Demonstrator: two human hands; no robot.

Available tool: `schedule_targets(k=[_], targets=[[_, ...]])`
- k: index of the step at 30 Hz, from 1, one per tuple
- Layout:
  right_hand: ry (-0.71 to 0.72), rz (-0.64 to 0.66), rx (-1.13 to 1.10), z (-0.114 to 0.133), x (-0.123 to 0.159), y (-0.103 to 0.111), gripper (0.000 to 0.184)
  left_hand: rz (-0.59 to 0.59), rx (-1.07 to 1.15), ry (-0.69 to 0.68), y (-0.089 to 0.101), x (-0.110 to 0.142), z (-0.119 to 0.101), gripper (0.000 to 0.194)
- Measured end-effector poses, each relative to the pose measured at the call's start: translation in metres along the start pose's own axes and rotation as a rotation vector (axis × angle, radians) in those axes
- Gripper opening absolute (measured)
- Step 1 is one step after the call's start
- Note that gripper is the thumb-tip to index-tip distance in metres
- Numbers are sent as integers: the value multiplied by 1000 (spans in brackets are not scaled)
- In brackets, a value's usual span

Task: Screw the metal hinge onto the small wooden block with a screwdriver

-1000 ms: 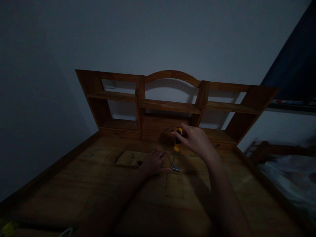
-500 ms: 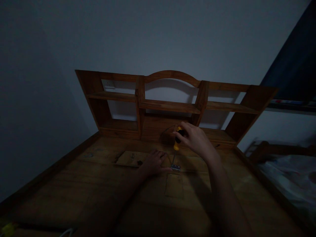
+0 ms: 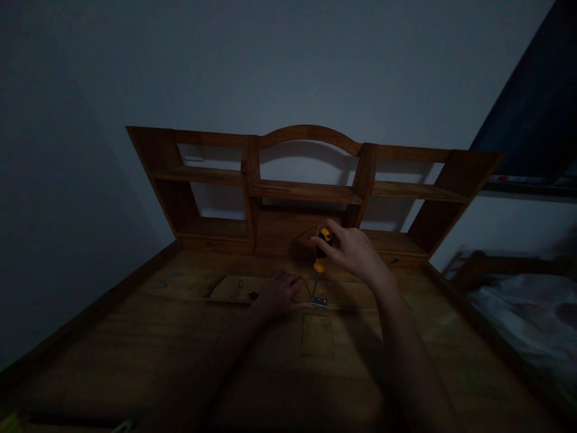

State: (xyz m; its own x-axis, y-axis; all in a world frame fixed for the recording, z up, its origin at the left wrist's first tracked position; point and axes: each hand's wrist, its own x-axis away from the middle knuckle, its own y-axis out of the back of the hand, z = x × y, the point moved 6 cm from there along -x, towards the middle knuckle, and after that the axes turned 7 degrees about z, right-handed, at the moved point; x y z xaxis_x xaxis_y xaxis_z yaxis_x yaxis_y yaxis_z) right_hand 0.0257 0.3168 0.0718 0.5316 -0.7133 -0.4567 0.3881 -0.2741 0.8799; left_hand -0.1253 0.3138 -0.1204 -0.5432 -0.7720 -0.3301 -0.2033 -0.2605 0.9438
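Observation:
My right hand (image 3: 354, 249) is closed around the black-and-yellow handle of a screwdriver (image 3: 321, 265). The tool stands nearly upright, its shaft running down to a small shiny metal plate (image 3: 318, 302) on the wooden surface. Whether the tip sits in a screw is too small to tell. My left hand (image 3: 280, 294) rests on the wood just left of the plate, fingers apart, its thumb reaching to the plate's left edge. In front of the plate is a squarish wooden patch (image 3: 317, 335) with small dark holes near its top edge.
A wooden shelf unit (image 3: 311, 191) with an arched top stands along the wall behind the surface. A chipped wooden strip (image 3: 234, 288) lies left of my left hand. Raised edging (image 3: 478, 331) borders the right side, with pale plastic-like material (image 3: 527, 319) beyond. The room is dim.
The view has shifted slightly. My right hand still grips the screwdriver at the plate, with its fingers slightly changed on the handle; my left hand stays in place.

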Motion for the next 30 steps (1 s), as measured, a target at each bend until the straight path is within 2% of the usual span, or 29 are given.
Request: schedule_targets(k=[3, 5, 9, 14, 17, 20, 26, 30], targets=[[-34, -26, 69, 0, 0, 1, 35, -6, 0, -9, 0, -1, 0, 72], [-43, 5, 59, -2, 1, 1, 32, -10, 6, -8, 0, -1, 1, 71], [21, 47, -54, -2, 2, 5, 22, -14, 29, -2, 1, -1, 3, 70], [104, 36, -237, -2, 2, 5, 31, -5, 15, -6, -1, -3, 4, 70], [115, 58, -315, 0, 1, 1, 26, 1, 5, -5, -3, -2, 5, 72], [93, 65, -337, 1, 1, -2, 21, 5, 7, 0, -5, -1, 6, 71], [-28, 23, -219, -3, -1, -6, 41, -6, 6, 0, -3, 0, 4, 71], [-58, -32, -186, -9, -4, -6, 39, -7, 20, 4, 1, -1, 3, 69]])
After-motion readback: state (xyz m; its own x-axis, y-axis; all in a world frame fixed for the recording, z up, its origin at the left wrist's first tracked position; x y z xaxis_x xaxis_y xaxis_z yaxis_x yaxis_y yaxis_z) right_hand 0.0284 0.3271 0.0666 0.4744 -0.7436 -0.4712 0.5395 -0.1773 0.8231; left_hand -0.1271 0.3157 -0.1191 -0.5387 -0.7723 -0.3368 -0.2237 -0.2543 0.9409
